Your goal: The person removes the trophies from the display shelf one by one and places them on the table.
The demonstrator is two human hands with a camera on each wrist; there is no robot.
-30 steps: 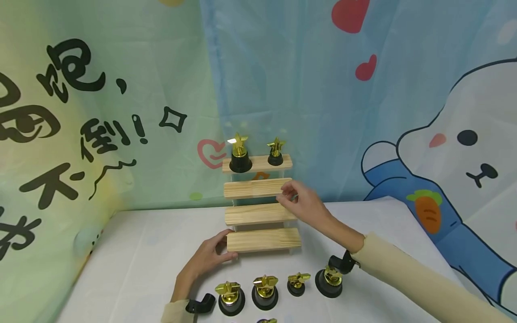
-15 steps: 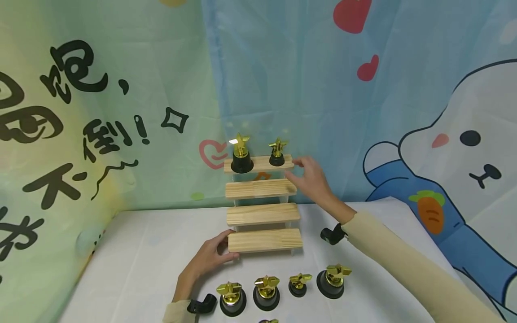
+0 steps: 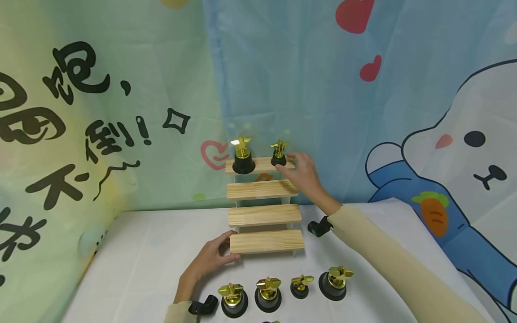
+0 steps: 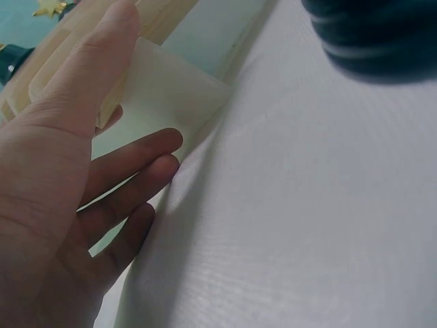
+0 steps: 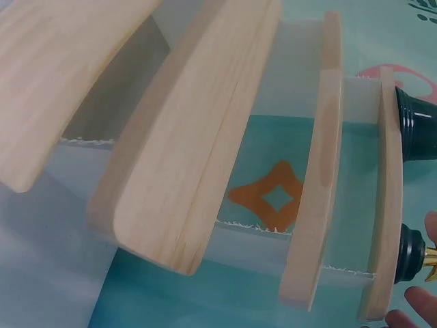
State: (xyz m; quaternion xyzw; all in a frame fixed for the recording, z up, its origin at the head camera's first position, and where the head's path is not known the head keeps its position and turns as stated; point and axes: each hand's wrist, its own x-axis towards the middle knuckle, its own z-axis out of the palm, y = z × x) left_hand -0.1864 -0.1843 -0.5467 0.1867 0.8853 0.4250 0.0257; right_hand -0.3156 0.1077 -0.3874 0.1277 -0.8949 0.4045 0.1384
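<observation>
A tiered wooden display stand (image 3: 266,242) has several plank steps on clear side supports. My left hand (image 3: 213,255) grips the left end of its lowest plank; in the left wrist view, the thumb (image 4: 102,61) lies along the wood and other fingers spread by the clear support (image 4: 164,89). On the top plank stand a larger gold star trophy (image 3: 243,163) at left and a small star trophy (image 3: 278,160) at right, both on black bases. My right hand (image 3: 304,174) reaches round the small trophy, thumb and fingers apart on either side of its base.
In front of the stand, several gold-topped trophies line the white cloth: two at left (image 3: 233,305) and centre (image 3: 268,299), a small one (image 3: 300,287) and a wide-based one (image 3: 334,287) at right. Another shows at the bottom edge. A printed curtain (image 3: 323,112) hangs close behind.
My right hand has risen from beside the middle planks to the top plank's right end, then moved left to the small trophy. The left hand stays at the lowest plank.
</observation>
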